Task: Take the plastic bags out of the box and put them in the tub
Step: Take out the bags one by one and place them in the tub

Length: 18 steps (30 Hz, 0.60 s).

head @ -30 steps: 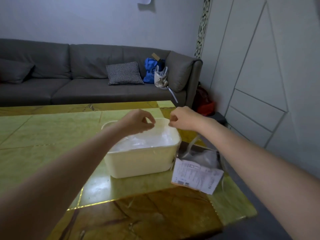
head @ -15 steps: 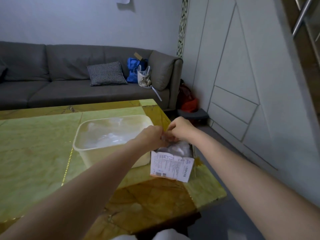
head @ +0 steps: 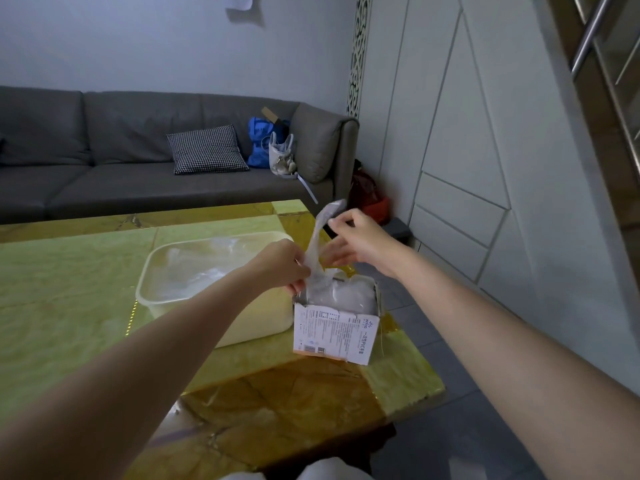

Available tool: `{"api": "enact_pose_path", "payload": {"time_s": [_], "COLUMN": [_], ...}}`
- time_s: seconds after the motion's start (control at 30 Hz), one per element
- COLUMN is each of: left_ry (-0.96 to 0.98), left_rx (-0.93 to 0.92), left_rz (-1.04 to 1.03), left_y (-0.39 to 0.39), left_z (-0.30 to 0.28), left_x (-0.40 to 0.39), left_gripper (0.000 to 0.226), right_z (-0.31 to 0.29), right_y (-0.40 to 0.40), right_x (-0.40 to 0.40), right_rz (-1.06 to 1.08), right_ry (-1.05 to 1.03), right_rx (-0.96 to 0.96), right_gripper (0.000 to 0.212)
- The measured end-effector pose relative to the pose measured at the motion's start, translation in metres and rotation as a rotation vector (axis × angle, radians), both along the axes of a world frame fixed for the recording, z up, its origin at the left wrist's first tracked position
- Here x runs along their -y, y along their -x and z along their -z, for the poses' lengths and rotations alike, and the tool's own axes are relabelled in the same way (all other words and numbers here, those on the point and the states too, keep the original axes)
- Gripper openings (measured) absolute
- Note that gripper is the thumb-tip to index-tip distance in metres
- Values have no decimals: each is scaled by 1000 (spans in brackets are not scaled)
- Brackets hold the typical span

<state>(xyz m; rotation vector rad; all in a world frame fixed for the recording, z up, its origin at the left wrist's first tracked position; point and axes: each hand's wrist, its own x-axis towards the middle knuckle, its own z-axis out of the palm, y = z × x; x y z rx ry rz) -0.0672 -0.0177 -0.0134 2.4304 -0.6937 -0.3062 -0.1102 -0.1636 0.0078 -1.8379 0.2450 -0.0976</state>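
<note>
1. Nearest me, the box stands upright at the table's right front corner, its torn top open and packed with clear plastic bags. I judge it sits there so both arms reach it easily.
2. My left hand hovers over the box's left edge, fingers curled and pinching the lower part of one bag, probably to separate it from the stack.
3. My right hand is higher, just behind the box. Thumb and forefinger pinch the bag's upper end while the other fingers spread loosely, so the film stretches upward between my two hands; its bottom is still inside the box.
4. The tub sits touching or just beside the box's left side, so the carry should be short. Crumpled clear plastic already lies inside it.
5. Farther back stands a grey sofa with a checked cushion and a blue bag.
</note>
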Motion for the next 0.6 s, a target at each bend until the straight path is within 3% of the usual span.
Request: {"api": "enact_pose_path", "payload": {"time_s": [0.13, 0.23, 0.37, 0.47, 0.6], "left_ry": [107, 293, 512, 579, 656], "left_rx": [-44, -97, -169, -233, -305], "left_rz": [-63, -137, -224, -271, -360], "left_y": [-1, -4, -8, -9, -12], "left_z": [-8, -20, -32, -35, -36], "left_x": [-7, -14, -21, -24, -25], "left_gripper": [17, 14, 13, 7, 11], "right_z": [18, 32, 37, 24, -4], "right_y": [9, 11, 8, 4, 1], "right_x": [-4, -10, -14, -12, 0], "right_rz": [-193, -229, -292, -242, -114], "right_ry": [336, 343, 420, 417, 258], "right_rx": [-248, -457, -554, -434, -83], "right_gripper": [47, 66, 76, 67, 52]}}
